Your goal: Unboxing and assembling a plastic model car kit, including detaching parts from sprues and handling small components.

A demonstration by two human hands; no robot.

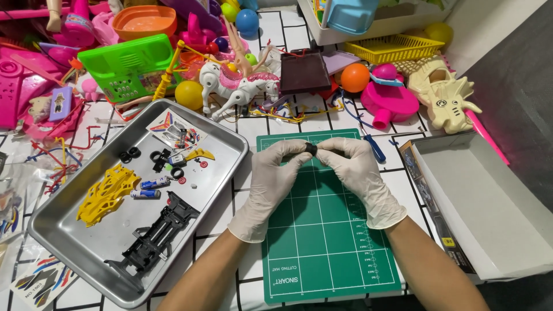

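Observation:
Both my hands wear white gloves and meet over the green cutting mat. My left hand and my right hand pinch a small black wheel between their fingertips. To the left stands a metal tray holding a yellow toy car body, a black chassis, loose black tyres, two small batteries and a sticker sheet.
A blue-handled screwdriver lies at the mat's top right corner. An open white cardboard box sits to the right. Many colourful plastic toys, a white horse, balls and baskets crowd the back of the table.

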